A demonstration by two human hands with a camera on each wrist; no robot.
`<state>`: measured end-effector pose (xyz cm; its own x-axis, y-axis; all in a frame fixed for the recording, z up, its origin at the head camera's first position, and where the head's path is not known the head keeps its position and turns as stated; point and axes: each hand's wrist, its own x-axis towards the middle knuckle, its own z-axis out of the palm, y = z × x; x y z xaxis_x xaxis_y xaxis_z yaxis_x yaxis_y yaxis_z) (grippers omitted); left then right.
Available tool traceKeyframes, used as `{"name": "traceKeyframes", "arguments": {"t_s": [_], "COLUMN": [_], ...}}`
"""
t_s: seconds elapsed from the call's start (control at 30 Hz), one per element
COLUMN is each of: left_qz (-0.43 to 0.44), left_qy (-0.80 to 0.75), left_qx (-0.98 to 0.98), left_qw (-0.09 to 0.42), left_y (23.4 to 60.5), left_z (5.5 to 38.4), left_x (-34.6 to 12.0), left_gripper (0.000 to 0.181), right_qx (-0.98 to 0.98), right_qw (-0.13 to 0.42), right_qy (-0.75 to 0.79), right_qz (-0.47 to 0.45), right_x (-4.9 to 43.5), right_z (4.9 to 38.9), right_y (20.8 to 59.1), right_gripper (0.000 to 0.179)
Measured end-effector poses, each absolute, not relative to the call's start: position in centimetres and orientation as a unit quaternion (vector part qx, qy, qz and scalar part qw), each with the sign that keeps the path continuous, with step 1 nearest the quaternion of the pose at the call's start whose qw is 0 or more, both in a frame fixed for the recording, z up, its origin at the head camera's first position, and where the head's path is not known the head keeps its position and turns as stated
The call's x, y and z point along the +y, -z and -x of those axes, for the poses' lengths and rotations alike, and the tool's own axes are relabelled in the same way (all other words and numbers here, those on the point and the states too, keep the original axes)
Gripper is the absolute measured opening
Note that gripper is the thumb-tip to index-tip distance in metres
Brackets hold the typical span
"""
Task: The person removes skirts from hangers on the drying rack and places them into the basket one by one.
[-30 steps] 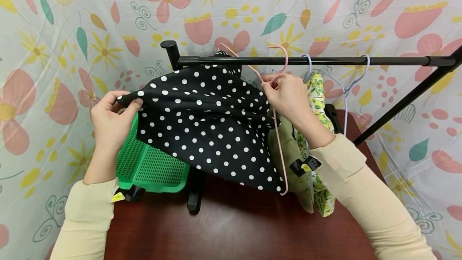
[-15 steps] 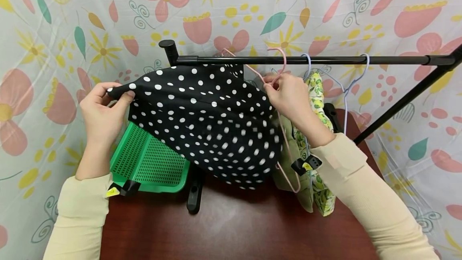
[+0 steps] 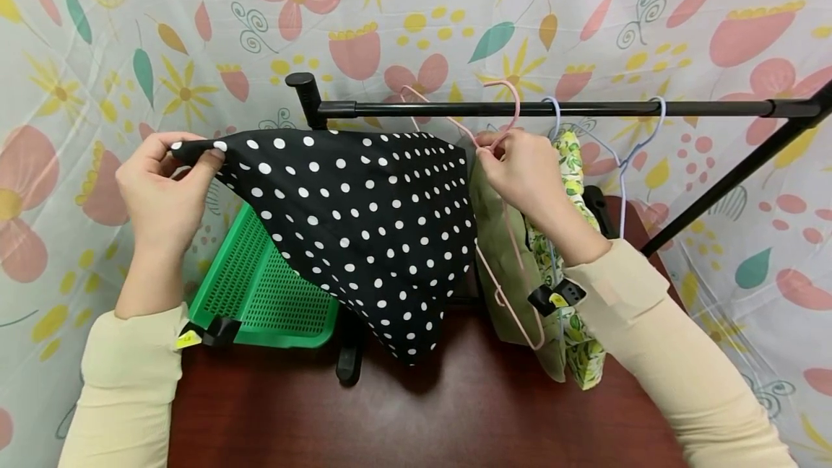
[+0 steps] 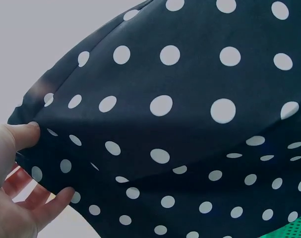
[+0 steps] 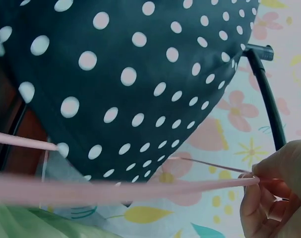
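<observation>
A black polka-dot garment (image 3: 364, 222) is stretched below the rail, its lower corner hanging over the table. My left hand (image 3: 170, 186) pinches its upper left corner between thumb and fingers; the left wrist view shows the thumb on the fabric (image 4: 160, 106). With my right hand (image 3: 520, 161) I pinch a pink hanger (image 3: 513, 305) just below its hook, which is at the rail. Most of the hanger's right side shows bare, and its lower bar runs behind the garment's right edge. In the right wrist view, the pink hanger (image 5: 140, 191) crosses in front of the fabric.
A black rail (image 3: 416, 110) spans the upper part. An olive garment (image 3: 497, 273) and a lemon-print garment (image 3: 585, 352) hang by the right hand, near a lavender hanger (image 3: 624, 165). A green basket (image 3: 286, 309) stands on the brown table (image 3: 416, 425), lower left.
My left hand has moved left and slightly up, drawing the polka-dot garment leftward and uncovering the hanger's right side. The right hand has stayed nearly in place on the hanger.
</observation>
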<state>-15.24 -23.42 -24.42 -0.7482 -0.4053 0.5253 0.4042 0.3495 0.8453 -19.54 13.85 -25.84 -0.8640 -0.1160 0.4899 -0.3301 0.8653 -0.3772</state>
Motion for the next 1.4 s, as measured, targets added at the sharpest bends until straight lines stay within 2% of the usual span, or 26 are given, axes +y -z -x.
{"name": "traceKeyframes", "arguments": {"t_s": [0.27,0.57,0.87,1.2,1.4], "left_qz": [-0.017,-0.065,-0.067,-0.084,-0.091], "left_qy": [0.540,0.525,0.517,0.460,0.422], "left_qx": [-0.736,-0.737,-0.726,-0.750,-0.767], "left_qw": [0.407,0.420,0.447,0.468,0.475], "left_y": [22.8,21.7,20.7,21.6,22.2], "left_z": [15.0,14.8,14.5,15.4,16.0], "left_x": [-23.6,-24.2,-24.7,-26.9,-27.1], "left_gripper": [0.010,0.009,0.008,0.009,0.010], "right_qx": [-0.938,-0.940,-0.939,-0.932,-0.934], "right_qw": [0.221,0.226,0.233,0.246,0.232], "right_qy": [-0.239,-0.231,-0.228,-0.232,-0.231], "right_qz": [-0.118,-0.112,-0.109,-0.130,-0.140], "right_x": [14.0,14.0,14.1,14.4,14.2], "right_z": [19.6,19.6,19.5,19.2,19.0], "right_y": [25.7,25.8,25.9,25.3,24.6], "right_gripper": [0.024,0.027,0.026,0.027,0.023]}}
